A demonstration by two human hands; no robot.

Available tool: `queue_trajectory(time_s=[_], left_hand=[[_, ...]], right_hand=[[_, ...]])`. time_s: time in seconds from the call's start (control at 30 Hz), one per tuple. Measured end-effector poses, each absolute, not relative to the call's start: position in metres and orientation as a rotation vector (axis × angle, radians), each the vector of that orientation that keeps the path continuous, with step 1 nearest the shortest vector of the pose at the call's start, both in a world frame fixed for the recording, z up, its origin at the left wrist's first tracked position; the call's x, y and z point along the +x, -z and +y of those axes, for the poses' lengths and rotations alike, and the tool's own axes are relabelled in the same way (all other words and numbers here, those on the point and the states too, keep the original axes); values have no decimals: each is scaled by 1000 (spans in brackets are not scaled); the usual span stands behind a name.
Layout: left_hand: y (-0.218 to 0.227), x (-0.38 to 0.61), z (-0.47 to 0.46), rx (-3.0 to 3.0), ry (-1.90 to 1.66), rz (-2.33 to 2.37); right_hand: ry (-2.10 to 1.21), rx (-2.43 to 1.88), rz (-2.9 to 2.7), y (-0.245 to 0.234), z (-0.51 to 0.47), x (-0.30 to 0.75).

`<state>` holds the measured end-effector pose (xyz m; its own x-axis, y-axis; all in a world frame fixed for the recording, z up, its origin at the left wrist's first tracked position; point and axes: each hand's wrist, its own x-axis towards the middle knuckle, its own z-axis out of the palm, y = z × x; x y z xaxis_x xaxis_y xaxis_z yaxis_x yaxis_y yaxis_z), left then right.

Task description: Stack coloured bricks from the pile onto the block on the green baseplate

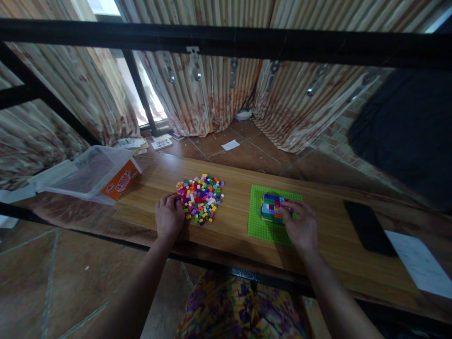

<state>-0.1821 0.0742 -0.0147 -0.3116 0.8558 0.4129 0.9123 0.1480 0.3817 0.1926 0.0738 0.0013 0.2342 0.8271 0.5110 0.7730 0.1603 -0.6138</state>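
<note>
On the green studded baseplate (256, 221) stands a low block (271, 202) built of many-coloured toy bricks. My right hand (302, 223) reaches over its right side, thumb and fingertips pinched at the top on what looks like a small pink brick, mostly covered by the fingers. To the left lies a heap of loose toy bricks (201, 200) in many colours. My left hand (169, 216) rests on the table at the heap's left edge with its fingers curled. Something dark shows at those fingertips, too small to name.
A clear plastic box (92, 174) with an orange label stands at the wooden table's (229, 235) left end. Toward the right lie a black flat object (369, 228) and a white sheet (420, 261). A black metal bar (226, 40) with hooks crosses above the far side.
</note>
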Motion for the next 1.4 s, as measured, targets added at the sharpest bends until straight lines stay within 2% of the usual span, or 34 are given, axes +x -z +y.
queue_trajectory(time_s=[0.53, 1.4], left_hand=[[16, -183, 74, -1782, 900, -2296], [14, -182, 73, -1799, 917, -2304]], right_hand=[[262, -1558, -1840, 2, 75, 189], [222, -1578, -1864, 2, 72, 178]])
